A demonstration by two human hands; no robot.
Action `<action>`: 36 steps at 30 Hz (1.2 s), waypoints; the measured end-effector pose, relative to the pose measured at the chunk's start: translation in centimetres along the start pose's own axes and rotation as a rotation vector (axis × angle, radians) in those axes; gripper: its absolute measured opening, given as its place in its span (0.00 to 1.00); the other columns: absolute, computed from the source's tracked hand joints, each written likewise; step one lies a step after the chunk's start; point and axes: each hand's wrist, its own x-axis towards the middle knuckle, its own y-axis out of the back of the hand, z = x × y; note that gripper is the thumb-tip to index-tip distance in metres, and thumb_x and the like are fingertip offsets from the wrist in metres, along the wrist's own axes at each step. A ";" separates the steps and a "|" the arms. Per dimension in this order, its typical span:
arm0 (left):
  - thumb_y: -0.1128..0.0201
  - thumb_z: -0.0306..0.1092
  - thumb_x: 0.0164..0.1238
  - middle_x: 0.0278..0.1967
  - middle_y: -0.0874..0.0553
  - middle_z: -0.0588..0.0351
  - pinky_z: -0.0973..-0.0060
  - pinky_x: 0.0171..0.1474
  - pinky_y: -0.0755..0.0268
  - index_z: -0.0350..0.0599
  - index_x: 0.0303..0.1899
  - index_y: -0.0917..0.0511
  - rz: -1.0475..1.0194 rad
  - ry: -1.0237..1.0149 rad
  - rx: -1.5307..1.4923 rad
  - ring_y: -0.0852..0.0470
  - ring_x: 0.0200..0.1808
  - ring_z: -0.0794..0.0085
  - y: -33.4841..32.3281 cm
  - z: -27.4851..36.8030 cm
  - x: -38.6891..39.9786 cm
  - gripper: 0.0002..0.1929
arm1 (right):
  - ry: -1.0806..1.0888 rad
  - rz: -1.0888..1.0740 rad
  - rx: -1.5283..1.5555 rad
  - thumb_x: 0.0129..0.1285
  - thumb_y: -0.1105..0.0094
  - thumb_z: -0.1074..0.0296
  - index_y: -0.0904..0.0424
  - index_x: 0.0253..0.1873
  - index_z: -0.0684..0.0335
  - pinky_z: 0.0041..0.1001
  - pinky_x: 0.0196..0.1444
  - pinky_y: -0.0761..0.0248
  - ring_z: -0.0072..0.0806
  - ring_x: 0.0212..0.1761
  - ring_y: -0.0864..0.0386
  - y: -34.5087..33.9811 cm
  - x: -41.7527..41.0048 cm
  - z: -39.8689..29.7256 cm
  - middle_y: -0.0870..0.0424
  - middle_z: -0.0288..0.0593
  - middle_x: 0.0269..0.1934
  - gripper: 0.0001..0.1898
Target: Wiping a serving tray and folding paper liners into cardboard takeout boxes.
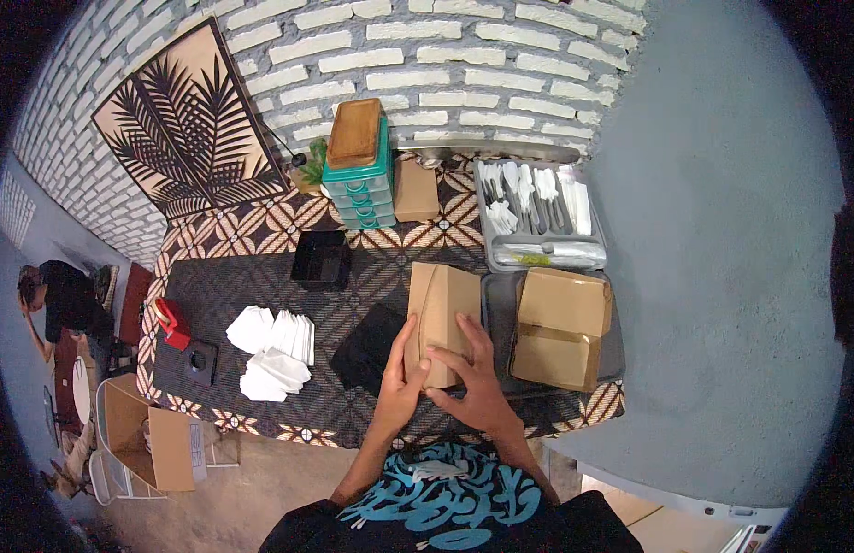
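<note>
Between my two hands is a brown cardboard box (434,297), its curved flap edge showing on top. My left hand (402,373) grips its lower left side, and my right hand (472,373) lies over its lower right side with the fingers on the cardboard. An opened cardboard box (561,328) rests to the right on a dark grey tray (497,304). White paper sheets or napkins (271,352) lie in several fanned stacks to the left. Behind the held box stands a grey cutlery organizer (492,256) holding wrapped white cutlery.
A black container (319,257), teal drawer unit (361,193) with a wooden piece (355,131) on top, and flat cardboard box (416,191) stand behind. A red tape dispenser (172,323) lies left. A large carton (171,449) and a person (71,304) are beyond the table.
</note>
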 end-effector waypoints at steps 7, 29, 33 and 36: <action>0.63 0.51 0.82 0.78 0.51 0.48 0.65 0.78 0.61 0.39 0.77 0.57 0.006 0.002 -0.133 0.52 0.79 0.59 -1.4 -1.8 0.4 0.34 | -0.100 -0.028 0.111 0.64 0.36 0.55 0.58 0.79 0.64 0.49 0.76 0.57 0.55 0.78 0.54 -2.9 -0.2 1.0 0.56 0.63 0.77 0.47; 0.39 0.43 0.73 0.70 0.34 0.43 0.59 0.69 0.38 0.44 0.75 0.46 0.134 0.431 -0.267 0.33 0.70 0.56 -0.5 -17.8 17.4 0.36 | -0.502 0.048 -0.947 0.64 0.40 0.67 0.41 0.74 0.64 0.65 0.70 0.60 0.53 0.77 0.50 -5.0 19.0 27.5 0.38 0.55 0.71 0.34; 0.39 0.40 0.72 0.70 0.34 0.43 0.63 0.70 0.40 0.40 0.75 0.47 0.154 0.441 -0.247 0.34 0.70 0.57 0.1 -16.6 17.0 0.36 | -0.521 -0.069 -1.073 0.64 0.35 0.61 0.44 0.76 0.61 0.66 0.71 0.57 0.50 0.77 0.47 -5.9 19.2 27.1 0.38 0.51 0.72 0.39; 0.40 0.37 0.73 0.69 0.33 0.44 0.65 0.70 0.40 0.39 0.74 0.46 0.158 0.437 -0.295 0.33 0.70 0.58 0.1 -17.1 17.5 0.35 | -0.442 0.025 -1.123 0.63 0.37 0.66 0.47 0.77 0.62 0.60 0.71 0.53 0.45 0.73 0.41 -5.4 19.1 27.8 0.34 0.44 0.70 0.39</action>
